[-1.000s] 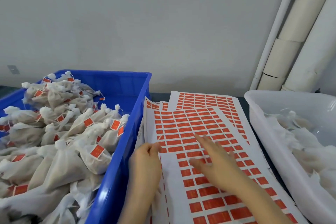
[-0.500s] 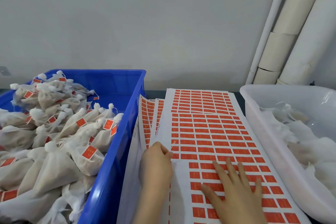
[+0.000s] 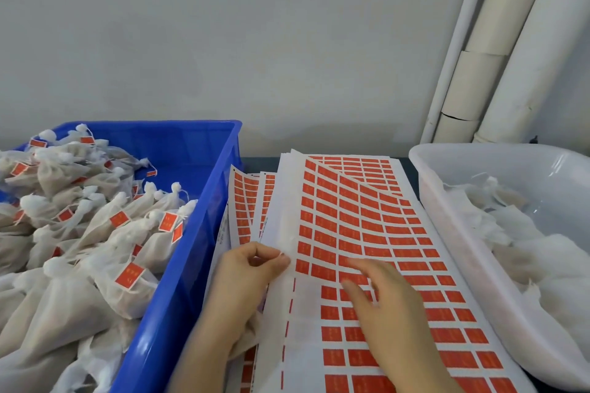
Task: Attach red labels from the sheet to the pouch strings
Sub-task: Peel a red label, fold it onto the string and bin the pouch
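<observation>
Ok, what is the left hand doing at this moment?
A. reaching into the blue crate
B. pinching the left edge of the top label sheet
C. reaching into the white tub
B: the left hand has its thumb and fingertips pinched on the left edge of the top label sheet, outside both containers.
</observation>
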A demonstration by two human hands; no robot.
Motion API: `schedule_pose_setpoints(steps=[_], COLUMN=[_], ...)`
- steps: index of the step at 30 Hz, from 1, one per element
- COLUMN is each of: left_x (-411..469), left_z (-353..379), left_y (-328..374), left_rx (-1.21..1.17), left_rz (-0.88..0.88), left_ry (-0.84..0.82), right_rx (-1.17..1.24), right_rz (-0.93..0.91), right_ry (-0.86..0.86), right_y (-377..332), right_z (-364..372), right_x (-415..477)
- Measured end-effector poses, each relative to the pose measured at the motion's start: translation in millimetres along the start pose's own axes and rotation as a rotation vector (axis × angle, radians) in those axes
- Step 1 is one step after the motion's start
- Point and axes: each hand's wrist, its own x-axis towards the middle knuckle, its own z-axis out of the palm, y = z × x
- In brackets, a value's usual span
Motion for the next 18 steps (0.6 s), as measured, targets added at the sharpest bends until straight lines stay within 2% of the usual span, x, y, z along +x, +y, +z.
schedule_pose_setpoints(steps=[3,7,13,18], left_x=[-1,1,-2,-4], left_z=[-3,-11,-8,-5], left_y=[-1,-3,-9,-10], left_rx=[0.020,0.022,-0.031,-0.020], left_rz=[0.009,0.028,0.054,0.114], left_ry=[-0.001,-0.017,-0.024,-0.060], right_rx=[0.131,0.225,0.294,0.517], right_rz=[-0.115,-0.118,-0.141,-0.161], right_ry=[-0.011,-0.092,0.045,0.095], right_y=[-26,-42,-39,-38], right_z=[13,34,42,42], right_x=[6,6,-4,-8])
